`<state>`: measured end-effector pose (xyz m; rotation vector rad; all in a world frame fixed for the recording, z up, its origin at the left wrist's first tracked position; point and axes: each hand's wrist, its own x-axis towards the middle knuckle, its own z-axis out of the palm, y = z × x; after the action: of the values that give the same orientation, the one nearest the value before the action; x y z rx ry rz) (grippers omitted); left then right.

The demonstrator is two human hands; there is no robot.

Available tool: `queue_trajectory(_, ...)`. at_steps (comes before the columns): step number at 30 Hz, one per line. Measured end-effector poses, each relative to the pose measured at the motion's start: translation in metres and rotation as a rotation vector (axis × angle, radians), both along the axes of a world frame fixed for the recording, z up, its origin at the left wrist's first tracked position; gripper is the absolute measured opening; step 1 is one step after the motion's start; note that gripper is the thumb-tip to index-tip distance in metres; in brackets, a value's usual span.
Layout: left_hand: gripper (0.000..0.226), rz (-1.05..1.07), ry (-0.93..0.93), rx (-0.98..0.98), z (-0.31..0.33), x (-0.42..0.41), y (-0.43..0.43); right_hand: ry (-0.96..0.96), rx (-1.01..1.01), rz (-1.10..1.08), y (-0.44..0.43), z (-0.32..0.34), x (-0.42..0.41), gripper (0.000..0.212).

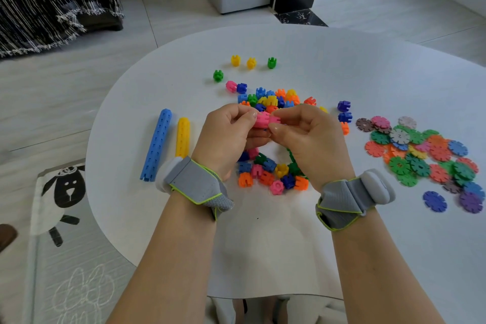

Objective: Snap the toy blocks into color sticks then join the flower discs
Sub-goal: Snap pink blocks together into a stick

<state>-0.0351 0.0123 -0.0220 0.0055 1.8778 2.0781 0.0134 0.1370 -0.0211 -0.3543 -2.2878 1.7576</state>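
Left hand (231, 129) and right hand (302, 129) together pinch pink plastic toy blocks (265, 119) above the white round desk (263, 231). Left of them lie a blue block stick (155, 145) and a yellow block stick (182, 137); flat multicoloured flower discs (423, 155) lie right.

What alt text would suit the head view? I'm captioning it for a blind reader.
The left hand and right hand pinch pink blocks together above a white table. A blue stick and a shorter yellow stick lie to the left, loose blocks in the middle, and flower discs heaped on the right.
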Motion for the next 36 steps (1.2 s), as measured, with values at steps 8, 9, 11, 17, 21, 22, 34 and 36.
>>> queue_trajectory(8,0.016,-0.008,0.03,-0.072,-0.001,0.0,-0.003,-0.015,0.054,-0.003,-0.002,0.003,0.001,0.022)
queue_trajectory(9,0.015,-0.009,0.028,-0.07,-0.001,0.0,-0.004,-0.004,0.057,-0.005,-0.002,0.003,0.001,0.023)
queue_trajectory(11,0.016,-0.011,0.034,-0.072,-0.001,-0.001,-0.005,0.023,0.069,-0.003,-0.002,0.004,0.001,0.024)
queue_trajectory(17,0.016,-0.007,0.098,-0.102,0.001,0.001,-0.006,0.06,0.06,-0.004,-0.005,0.0,0.0,0.026)
queue_trajectory(21,0.016,0.006,0.173,-0.102,0.006,0.0,-0.01,-0.009,0.035,0.056,-0.008,-0.002,-0.002,0.031)
queue_trajectory(22,0.015,0.006,0.175,-0.097,0.006,-0.002,-0.011,-0.022,0.011,0.049,-0.008,-0.001,-0.003,0.036)
queue_trajectory(34,0.015,0.194,0.099,-0.098,0.0,-0.011,-0.024,-0.197,0.841,0.064,-0.012,-0.01,-0.015,0.031)
queue_trajectory(36,0.015,0.188,0.094,-0.098,0.0,-0.01,-0.024,-0.21,0.856,0.067,-0.014,-0.009,-0.018,0.037)
